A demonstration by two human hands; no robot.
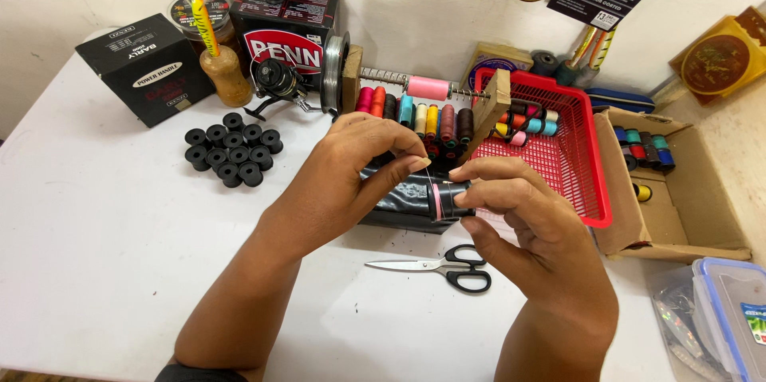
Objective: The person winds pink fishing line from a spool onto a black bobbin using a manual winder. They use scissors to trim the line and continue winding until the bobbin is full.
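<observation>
Both hands work mid-counter, toward the back edge. The left hand (359, 166) pinches a thin pink thread (431, 182) between thumb & forefinger, fingers narrow. The right hand (519, 214) grips the end of a black spool (451, 200) with a pink band wound on it; its fingers cover most of that end, so can't tell how much is wound. A dark bundle (399, 198) lies under the hands, partly hidden, hard to identify. Black-handled scissors (447, 266) lie on the counter (104, 230) just in front. Behind, a wooden rack (495, 106) with a pink spool & colored thread spools (423, 118), half blocked by the hands. Empty black bobbins (233, 149) cluster toward the back-left; red basket (574, 158) at right. Clear box, bottom-right corner, cut off.
</observation>
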